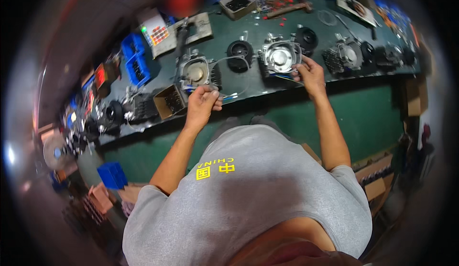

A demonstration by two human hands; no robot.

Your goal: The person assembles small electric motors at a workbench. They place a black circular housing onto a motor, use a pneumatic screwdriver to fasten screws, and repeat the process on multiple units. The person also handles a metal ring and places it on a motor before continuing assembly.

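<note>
In front of me, two open metal motor housings stand on a dark green bench. The left metal housing [195, 71] has a round dull inside; the right metal housing [282, 57] is shiny within. My left hand [202, 106] is closed at the left housing's near edge, thumb against fingers, on a thin pale loop [249, 67] that arches toward the right. Its exact grip is partly hidden. My right hand [311, 77] has its fingers closed on the right housing's near right edge. Thin coloured wires [287, 78] come out below that housing. A black fan wheel [239, 54] lies between the housings.
Another housing [350, 55] stands farther right. A cardboard box [168, 102] of dark small parts and blue bins [137, 70] are at the left. Toward the back lie a hammer [288, 10], a box of black parts [237, 4], red bits and a clear ring [327, 18].
</note>
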